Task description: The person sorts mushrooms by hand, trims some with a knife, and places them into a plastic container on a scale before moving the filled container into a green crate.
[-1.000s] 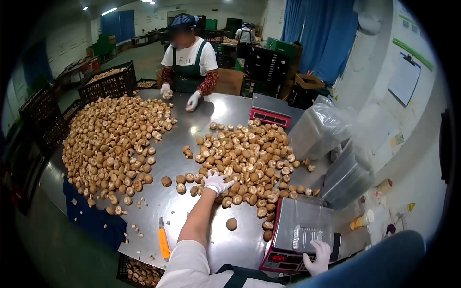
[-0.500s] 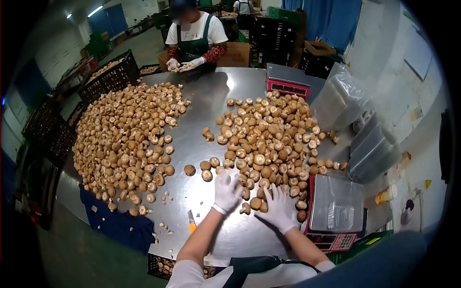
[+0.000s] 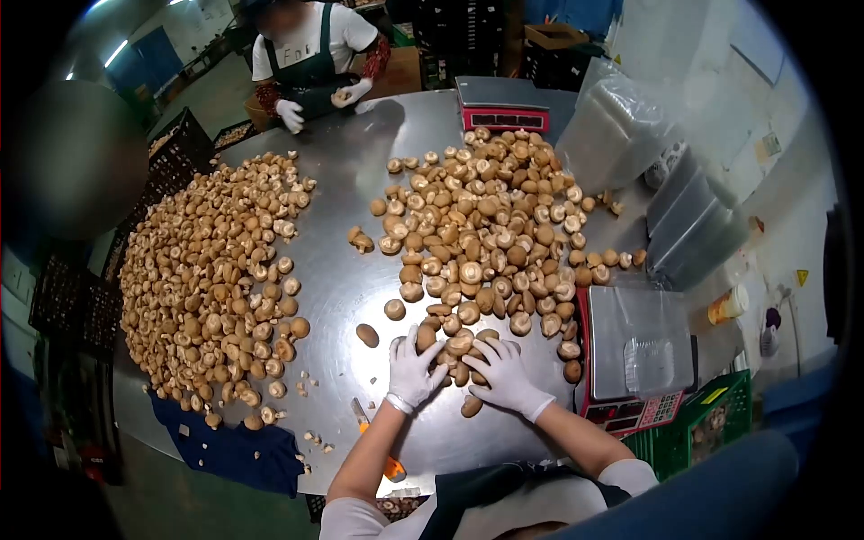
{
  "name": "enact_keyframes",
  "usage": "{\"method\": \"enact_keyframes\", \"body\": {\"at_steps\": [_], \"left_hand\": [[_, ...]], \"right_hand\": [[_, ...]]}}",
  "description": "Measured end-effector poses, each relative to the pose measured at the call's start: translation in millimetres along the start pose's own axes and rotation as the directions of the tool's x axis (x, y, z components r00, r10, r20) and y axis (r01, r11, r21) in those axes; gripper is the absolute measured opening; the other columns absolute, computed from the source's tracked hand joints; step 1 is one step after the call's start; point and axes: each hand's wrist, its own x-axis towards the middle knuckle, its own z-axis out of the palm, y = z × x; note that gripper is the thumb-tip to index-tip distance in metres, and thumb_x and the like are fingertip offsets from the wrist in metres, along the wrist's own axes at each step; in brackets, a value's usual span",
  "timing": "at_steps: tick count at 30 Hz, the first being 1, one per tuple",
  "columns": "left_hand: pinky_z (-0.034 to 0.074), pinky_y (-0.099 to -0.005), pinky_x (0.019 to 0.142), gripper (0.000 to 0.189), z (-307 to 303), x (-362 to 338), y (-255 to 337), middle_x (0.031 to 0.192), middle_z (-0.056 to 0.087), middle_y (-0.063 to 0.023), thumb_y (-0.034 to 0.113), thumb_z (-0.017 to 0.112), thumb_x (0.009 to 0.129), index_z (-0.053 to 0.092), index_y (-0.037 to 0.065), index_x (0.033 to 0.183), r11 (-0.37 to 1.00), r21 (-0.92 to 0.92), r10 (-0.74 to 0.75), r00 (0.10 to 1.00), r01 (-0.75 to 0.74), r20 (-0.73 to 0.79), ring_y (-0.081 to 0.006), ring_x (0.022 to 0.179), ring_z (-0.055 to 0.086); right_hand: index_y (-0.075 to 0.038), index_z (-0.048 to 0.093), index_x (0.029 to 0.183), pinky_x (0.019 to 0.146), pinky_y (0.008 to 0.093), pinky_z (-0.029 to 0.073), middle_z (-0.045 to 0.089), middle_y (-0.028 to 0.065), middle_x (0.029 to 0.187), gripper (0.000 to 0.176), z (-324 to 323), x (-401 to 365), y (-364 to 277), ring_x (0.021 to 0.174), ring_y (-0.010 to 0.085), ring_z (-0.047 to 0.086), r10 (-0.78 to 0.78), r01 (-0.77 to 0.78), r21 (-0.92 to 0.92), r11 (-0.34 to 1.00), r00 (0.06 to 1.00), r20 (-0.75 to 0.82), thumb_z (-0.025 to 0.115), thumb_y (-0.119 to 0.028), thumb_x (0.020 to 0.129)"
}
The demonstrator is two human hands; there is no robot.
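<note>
My left hand (image 3: 414,371), in a white glove, curls around the left side of a small cluster of brown-capped mushrooms (image 3: 459,346). From the right, my right hand (image 3: 507,378), gloved too, cups the same cluster with its fingers bent over the caps. The mushrooms are gripped between both hands on the metal table, and some are partly hidden by the fingers. Beyond them spreads a larger mushroom pile (image 3: 490,234). One loose mushroom (image 3: 367,335) lies left of my left hand, and another (image 3: 472,407) sits just below the cluster.
A bigger mushroom heap (image 3: 211,279) covers the table's left. At right stands a red scale (image 3: 621,346) with a clear plastic tray (image 3: 650,364) on it. An orange-handled knife (image 3: 393,468) lies near my left forearm. Across the table, a co-worker (image 3: 315,54) holds a mushroom.
My hands have come together around several mushrooms and drawn them off the near edge of the pile. The view has shifted. The co-worker's hands have moved apart.
</note>
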Motion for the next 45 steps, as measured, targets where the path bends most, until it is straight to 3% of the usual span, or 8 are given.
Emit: {"method": "enact_keyframes", "body": {"at_steps": [7,11,17,21,26,32,40,45], "left_hand": [[0.033,-0.0494,0.100,0.082,-35,-56,-11,0.135,0.031,-0.0270,0.030,0.076,0.066,0.038,0.005,0.135,0.945,-0.193,-0.297,0.938,0.263,-0.179,-0.0433,0.122,0.036],[0.027,-0.0515,0.104,0.090,-54,-71,-47,0.135,0.030,-0.0290,0.034,0.077,0.065,0.034,0.005,0.138,0.892,-0.014,-0.441,0.865,0.451,-0.241,-0.0453,0.125,0.031],[0.038,-0.0428,0.095,0.068,-52,-62,-73,0.118,0.047,-0.0213,0.018,0.071,0.069,0.043,0.006,0.130,0.835,0.045,-0.539,0.832,0.548,-0.129,-0.0382,0.109,0.047],[0.044,-0.0362,0.084,0.043,-43,-48,-74,0.098,0.050,-0.0154,0.002,0.063,0.072,0.053,0.004,0.113,0.900,-0.166,-0.429,0.888,0.403,-0.165,-0.0315,0.092,0.052],[0.044,-0.0409,0.087,0.045,-35,-4,-11,0.107,0.053,-0.0170,0.009,0.065,0.070,0.054,0.007,0.114,0.930,-0.359,-0.098,0.995,0.082,-0.025,-0.0345,0.096,0.052],[0.042,-0.0401,0.080,0.018,2,59,8,0.103,0.055,-0.0087,0.015,0.063,0.075,0.066,0.013,0.092,0.992,-0.105,0.064,0.995,-0.071,-0.074,-0.0289,0.094,0.050],[0.040,-0.0383,0.082,0.017,30,104,-5,0.100,0.055,-0.0052,0.025,0.059,0.077,0.069,0.015,0.086,0.917,0.359,0.040,0.935,-0.175,0.353,-0.0238,0.102,0.049],[0.046,-0.0362,0.070,0.019,-4,76,4,0.085,0.055,-0.0105,0.012,0.066,0.077,0.057,0.005,0.092,0.960,-0.281,-0.007,0.999,-0.004,-0.039,-0.0270,0.077,0.055]], "right_hand": [[-0.010,0.049,0.124,0.101,0.0477,0.030,0.038,0.0185,0.130,0.071,-16,-53,1,0.120,0.0393,0.036,0.239,-0.214,0.137,0.967,0.948,-0.208,0.077,-0.026,0.061],[-0.007,0.045,0.126,0.101,0.0470,0.030,0.035,0.0197,0.132,0.076,-18,-69,14,0.122,0.0396,0.034,0.300,-0.280,0.146,0.949,0.943,-0.145,0.078,-0.028,0.061],[-0.008,0.041,0.132,0.102,0.0482,0.028,0.034,0.0210,0.134,0.081,-8,-64,19,0.120,0.0401,0.034,0.340,-0.317,0.171,0.933,0.932,-0.127,0.076,-0.033,0.063],[-0.007,0.040,0.132,0.102,0.0472,0.028,0.035,0.0212,0.133,0.081,5,-58,19,0.119,0.0398,0.035,0.373,-0.347,0.244,0.905,0.926,-0.065,0.074,-0.036,0.065],[-0.005,0.041,0.131,0.103,0.0476,0.028,0.037,0.0219,0.131,0.077,17,-66,16,0.119,0.0397,0.036,0.376,-0.360,0.187,0.914,0.925,-0.061,0.072,-0.036,0.067],[-0.002,0.045,0.126,0.104,0.0480,0.027,0.042,0.0217,0.125,0.063,21,-72,17,0.117,0.0393,0.039,0.310,-0.266,0.253,0.930,0.939,-0.149,0.067,-0.029,0.074],[-0.001,0.049,0.119,0.102,0.0468,0.030,0.047,0.0188,0.117,0.052,25,-72,21,0.112,0.0374,0.042,0.274,-0.205,0.284,0.937,0.934,-0.228,0.065,-0.023,0.073],[-0.002,0.049,0.116,0.100,0.0464,0.031,0.049,0.0183,0.114,0.050,24,-71,21,0.109,0.0369,0.044,0.248,-0.170,0.307,0.936,0.940,-0.236,0.066,-0.019,0.073]]}}
